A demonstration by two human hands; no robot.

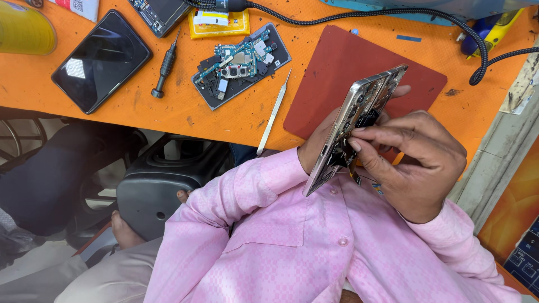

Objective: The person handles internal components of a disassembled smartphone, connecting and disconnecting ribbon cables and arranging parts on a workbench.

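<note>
Silver-framed phone (352, 126), back cover off and internals exposed, is held tilted on edge above the near rim of the orange bench (67, 92), just over the person's pink shirt (292, 241). Left hand (323, 143) lies behind and beneath the phone, mostly hidden by it, with a fingertip showing past the upper end; it is closed around the frame from the back. Right hand (418, 163) sits to the right of the phone, fingers curled together and fingertips (359, 143) pressed against the open interior near the middle of the frame; whether anything is pinched between them cannot be told. Behind the phone lies a dark red mat (337, 67), flat on the bench. Left of the mat, metal tweezers (273, 115) lie with one end past the bench edge. Farther left rests a grey back cover (281, 53) carrying a circuit board (241, 56) and small parts, then a black screwdriver (165, 64) and a dark phone (101, 60) lying face up. A braided cable (426, 25) curves across the far part of the bench. Below the bench, another person's hand (123, 230) touches a black seat (163, 185).
</note>
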